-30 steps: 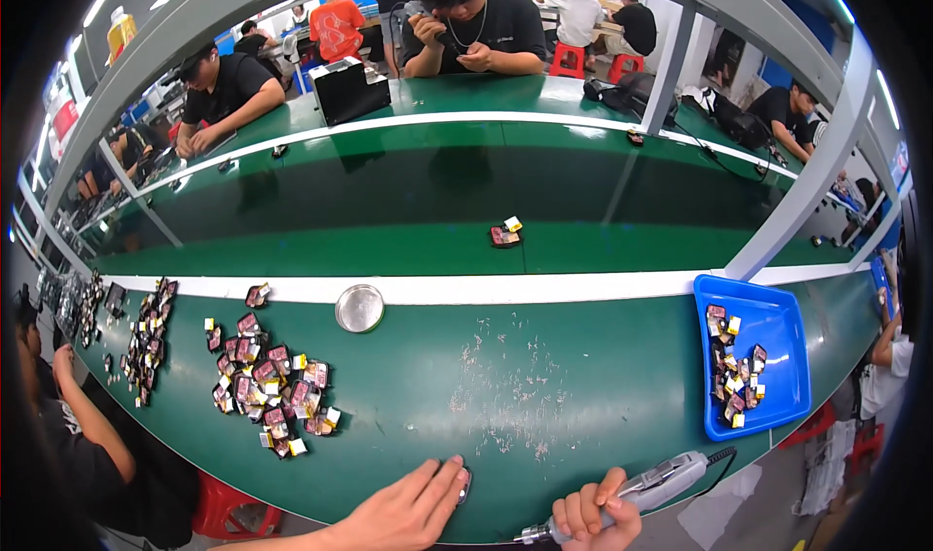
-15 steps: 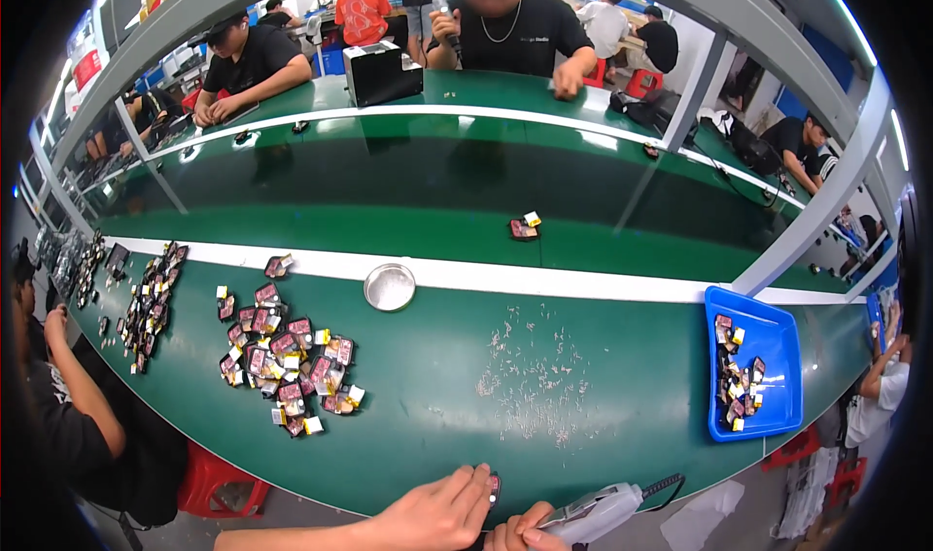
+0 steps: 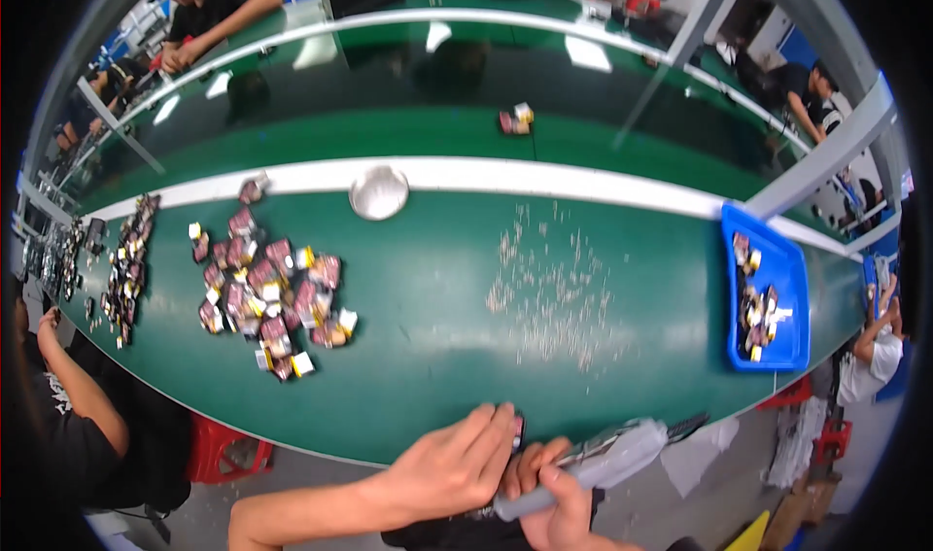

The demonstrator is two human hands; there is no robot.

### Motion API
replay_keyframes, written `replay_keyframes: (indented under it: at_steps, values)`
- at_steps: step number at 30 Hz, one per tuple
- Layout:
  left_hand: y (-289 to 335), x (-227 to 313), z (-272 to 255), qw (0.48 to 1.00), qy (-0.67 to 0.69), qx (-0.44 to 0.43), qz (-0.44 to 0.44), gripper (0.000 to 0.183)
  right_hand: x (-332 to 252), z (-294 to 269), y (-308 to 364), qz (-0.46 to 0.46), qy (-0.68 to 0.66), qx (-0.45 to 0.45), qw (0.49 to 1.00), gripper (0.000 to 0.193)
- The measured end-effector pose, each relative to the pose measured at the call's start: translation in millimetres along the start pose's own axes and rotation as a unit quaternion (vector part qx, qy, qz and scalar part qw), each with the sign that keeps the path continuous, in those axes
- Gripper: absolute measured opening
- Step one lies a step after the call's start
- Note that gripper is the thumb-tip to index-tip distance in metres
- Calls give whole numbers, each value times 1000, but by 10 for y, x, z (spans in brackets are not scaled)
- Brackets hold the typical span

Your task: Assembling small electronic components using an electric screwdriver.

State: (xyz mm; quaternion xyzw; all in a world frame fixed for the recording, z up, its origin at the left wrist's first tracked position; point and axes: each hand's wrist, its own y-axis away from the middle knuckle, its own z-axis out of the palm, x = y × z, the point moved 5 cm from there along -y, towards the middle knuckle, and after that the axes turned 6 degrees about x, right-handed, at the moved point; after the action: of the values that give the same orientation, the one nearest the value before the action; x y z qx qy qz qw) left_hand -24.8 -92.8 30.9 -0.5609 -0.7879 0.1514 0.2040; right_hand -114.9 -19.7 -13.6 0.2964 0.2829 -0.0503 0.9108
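Observation:
At the table's near edge, my left hand (image 3: 449,462) is closed around a small black module (image 3: 519,434), mostly hidden by the fingers. Right beside it, my right hand (image 3: 556,498) grips a grey corded electric screwdriver (image 3: 622,456), whose cord end points to the right. The tip of the tool is hidden by my hands, so contact with the module cannot be made out. Beyond my hands, many tiny silvery screws (image 3: 549,308) lie scattered on the green table (image 3: 418,376). A pile of similar black modules (image 3: 262,277) with yellow-and-white tabs lies to the left.
A round metal dish (image 3: 379,193) stands by the white rail (image 3: 466,176). At the right is a blue tray (image 3: 795,327) holding several modules. Another module (image 3: 516,120) sits on the dark belt beyond. Grey frame posts rise at both sides, and other people work around the table.
The view has tipped downward, so the table sits higher in the picture. My hands still hold the module and screwdriver close together; the screwdriver looks slightly turned.

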Motion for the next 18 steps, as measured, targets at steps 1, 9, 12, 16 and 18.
replay_keyframes:
  at_steps: [1,9,12,16,18]
  values:
    - [-12,0,7,1000,9,-1,-2,33,-9,-40,-18,-62,54,6,997,12]
    - [123,-51,134,995,78,-41,-55,33,-406,-85,-115,-50,12,-199,979,11]
    - [140,-28,127,991,102,-44,-69,37,-718,89,-136,-119,56,-231,964,16]
    - [165,-22,149,990,105,-65,-63,35,-906,297,-305,-182,77,-264,944,21]
    - [170,17,159,998,35,-36,-28,30,-938,401,-385,-246,131,-264,923,19]
